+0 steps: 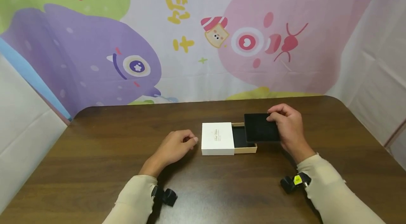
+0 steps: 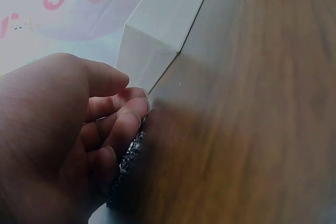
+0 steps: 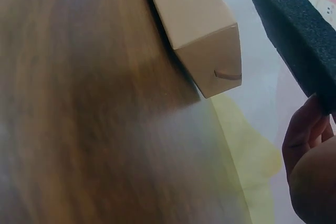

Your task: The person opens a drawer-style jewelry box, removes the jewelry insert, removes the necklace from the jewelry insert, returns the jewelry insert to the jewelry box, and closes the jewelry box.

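Note:
On the table lies a white box sleeve (image 1: 217, 139) with small lettering, its tan drawer (image 1: 245, 150) slid partly out to the right. A black lining shows inside the drawer. Above the drawer's open part, my right hand (image 1: 289, 127) pinches a flat black foam pad (image 1: 261, 128) by its right edge. The pad hides part of the drawer. Just left of the sleeve is my left hand (image 1: 174, 148), its fingers loosely curled. In the left wrist view a dark, rough-textured strip (image 2: 126, 166) shows beside those fingers; I cannot tell what it is.
The brown wooden table (image 1: 79, 167) has rounded far corners. Behind it hangs a cloth backdrop (image 1: 190, 76) with cartoon figures, and pale cloth hangs at both sides. A small black camera is strapped to each wrist.

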A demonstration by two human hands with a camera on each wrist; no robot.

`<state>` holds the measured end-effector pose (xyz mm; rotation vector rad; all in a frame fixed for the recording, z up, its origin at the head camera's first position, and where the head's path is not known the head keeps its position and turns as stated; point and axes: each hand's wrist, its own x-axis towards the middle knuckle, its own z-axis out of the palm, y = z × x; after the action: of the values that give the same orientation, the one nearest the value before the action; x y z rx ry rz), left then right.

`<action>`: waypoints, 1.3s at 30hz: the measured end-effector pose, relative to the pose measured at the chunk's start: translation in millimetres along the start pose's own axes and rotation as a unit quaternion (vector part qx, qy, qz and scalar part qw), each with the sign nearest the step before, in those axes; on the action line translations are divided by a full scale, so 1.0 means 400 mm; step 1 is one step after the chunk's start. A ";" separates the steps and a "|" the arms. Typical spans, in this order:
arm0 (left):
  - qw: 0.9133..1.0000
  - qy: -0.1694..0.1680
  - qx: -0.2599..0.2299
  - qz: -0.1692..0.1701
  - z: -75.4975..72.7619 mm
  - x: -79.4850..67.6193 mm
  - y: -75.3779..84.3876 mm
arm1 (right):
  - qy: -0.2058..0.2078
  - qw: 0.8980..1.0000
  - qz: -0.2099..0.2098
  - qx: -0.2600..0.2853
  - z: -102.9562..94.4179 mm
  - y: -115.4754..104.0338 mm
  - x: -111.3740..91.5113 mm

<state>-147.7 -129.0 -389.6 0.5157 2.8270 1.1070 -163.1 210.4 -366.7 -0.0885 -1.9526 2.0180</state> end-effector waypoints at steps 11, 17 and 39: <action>1.000 0.000 -0.004 -0.004 -0.001 -0.001 0.000 | -0.018 0.998 -0.021 -0.062 0.016 0.003 -0.006; 1.000 0.000 -0.005 -0.005 -0.001 -0.002 0.000 | -0.014 0.997 -0.025 -0.074 0.018 0.009 -0.004; 1.000 0.000 -0.002 -0.006 -0.001 -0.001 0.000 | -0.082 0.983 -0.036 -0.159 0.018 0.012 -0.009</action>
<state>-147.3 -129.3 -389.3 0.4975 2.8249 1.1096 -162.5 202.5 -371.6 0.0760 -2.3335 1.6999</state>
